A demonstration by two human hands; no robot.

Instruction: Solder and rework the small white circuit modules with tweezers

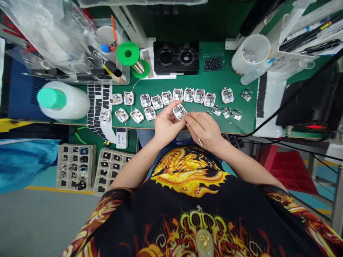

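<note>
My left hand point(168, 125) is closed around the side of a white watch case point(179, 111) with a circuit board inside, held just over the table's front edge. Closed beside it, my right hand point(205, 130) grips a thin metal tool point(199, 141), probably tweezers, whose end sticks out below the palm. Its fingertips meet the right edge of the watch case; the tool's working tip is hidden there. Behind my hands, a row of similar watch cases point(189, 95) lies on the green table point(171, 81). Loose circuit boards point(226, 112) lie to the right.
At left stand a white bottle with a green cap point(63, 100) and a solder spool point(128, 53). A black fixture point(176, 58), a small box of screws point(213, 62) and a white cup point(251, 53) line the back. Parts trays point(76, 167) sit lower left. A black cable point(289, 100) crosses the right.
</note>
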